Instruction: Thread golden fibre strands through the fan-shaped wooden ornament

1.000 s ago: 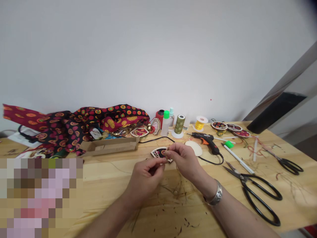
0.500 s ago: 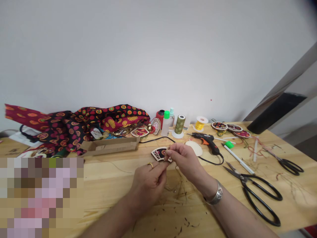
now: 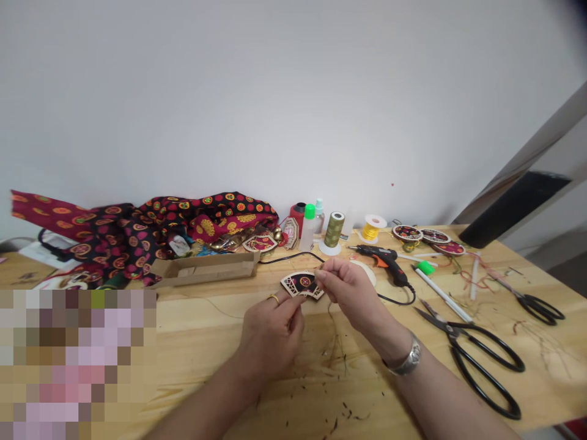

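From my remote post I list:

Left hand [image 3: 273, 333], one, wearing a gold ring [image 3: 274, 299]: fingers curled, tips against the lower edge of the fan-shaped ornament [image 3: 293, 283]; whether they grip it I cannot tell.

Right hand [image 3: 346, 286], one, wearing a silver bracelet [image 3: 407, 359]: thumb and forefinger pinched together at the ornament's right end; anything between them is too small for me to make out.

Fan-shaped ornament, one: dark patterned centre, pale openwork ends; just ahead of the left fingertips, left of the right ones.

Pale disc [image 3: 369, 273], one: partly behind the right hand.

Glue gun [image 3: 378, 255], one: right of the right fingers, beyond the disc.

Olive thread spool [image 3: 334, 231] and green-capped bottle [image 3: 307, 235]: upright, beyond both sets of fingers.

Cardboard tray [image 3: 206, 271], one: ahead and left of the left fingers.

Large scissors [image 3: 481, 342], one pair: well right of the right fingers, nearer me.
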The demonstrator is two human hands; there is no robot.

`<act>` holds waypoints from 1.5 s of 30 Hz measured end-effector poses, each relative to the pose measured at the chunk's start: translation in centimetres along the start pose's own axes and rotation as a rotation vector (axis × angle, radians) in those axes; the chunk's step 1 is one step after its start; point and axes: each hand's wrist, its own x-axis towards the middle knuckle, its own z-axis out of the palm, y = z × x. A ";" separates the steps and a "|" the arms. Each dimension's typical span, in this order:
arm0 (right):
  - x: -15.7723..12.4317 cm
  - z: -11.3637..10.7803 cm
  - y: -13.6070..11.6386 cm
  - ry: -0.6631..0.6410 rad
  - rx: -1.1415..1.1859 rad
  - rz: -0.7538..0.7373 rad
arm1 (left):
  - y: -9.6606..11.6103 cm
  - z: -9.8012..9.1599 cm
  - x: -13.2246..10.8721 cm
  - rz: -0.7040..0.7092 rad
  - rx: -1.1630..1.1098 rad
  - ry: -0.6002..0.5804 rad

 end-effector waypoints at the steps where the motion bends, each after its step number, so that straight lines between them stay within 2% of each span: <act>1: 0.1 -0.2 -0.1 0.014 0.022 -0.011 | 0.0 -0.1 0.0 -0.020 0.011 -0.008; 8: 0.7 -2.4 -1.0 0.164 0.133 -0.094 | 0.4 -0.2 0.4 -0.187 0.178 -0.179; 11: 0.8 -3.3 -1.5 0.227 0.200 -0.123 | 0.7 -0.9 0.4 -0.212 0.079 -0.284; 13: 0.8 -3.7 -1.8 0.251 0.217 -0.148 | 0.9 -1.9 0.3 -0.184 -0.181 -0.497; 15: 0.8 -3.8 -2.0 0.256 0.218 -0.166 | 0.9 -3.3 0.2 -0.108 -0.612 -0.954; 16: 0.7 -3.8 -2.0 0.254 0.212 -0.167 | 0.9 -3.9 0.1 -0.130 -0.800 -1.149; 17: 0.6 -3.6 -2.0 0.245 0.199 -0.163 | 0.8 -4.3 0.1 -0.180 -0.942 -1.262; 18: 0.6 -3.4 -1.9 0.230 0.176 -0.157 | 0.7 -4.5 0.1 -0.252 -1.036 -1.198; 19: 0.5 -3.1 -1.8 0.209 0.143 -0.149 | 0.6 -4.4 0.2 -0.321 -1.087 -1.049; 20: 0.3 -2.7 -1.7 0.186 0.103 -0.141 | 0.5 -4.1 0.3 -0.376 -1.125 -0.819; 22: 0.1 -1.8 -1.3 0.132 0.020 -0.122 | 0.5 -3.1 0.6 -0.483 -1.144 -0.236; 23: -0.1 -1.3 -1.1 0.106 -0.020 -0.110 | 0.5 -2.5 0.8 -0.507 -1.138 -0.046; 24: -0.2 -0.9 -0.9 0.079 -0.058 -0.100 | 0.5 -2.0 1.0 -0.509 -1.152 0.057; 26: -0.4 -0.1 -0.4 0.031 -0.122 -0.097 | 0.8 -1.3 1.2 -0.522 -1.198 0.083; 28: -0.7 0.4 0.0 -0.004 -0.170 -0.120 | 1.0 -1.1 1.2 -0.519 -1.204 0.043; 34: -0.9 0.8 0.5 -0.078 -0.202 -0.135 | 1.4 -1.2 1.0 -0.497 -1.072 -0.019; 38: -0.8 0.8 0.3 -0.055 -0.220 -0.116 | 1.3 -1.0 1.0 -0.494 -0.982 -0.065; 45: -0.8 0.9 0.2 -0.062 -0.212 -0.132 | 1.3 -1.7 1.2 -0.583 -0.863 -0.012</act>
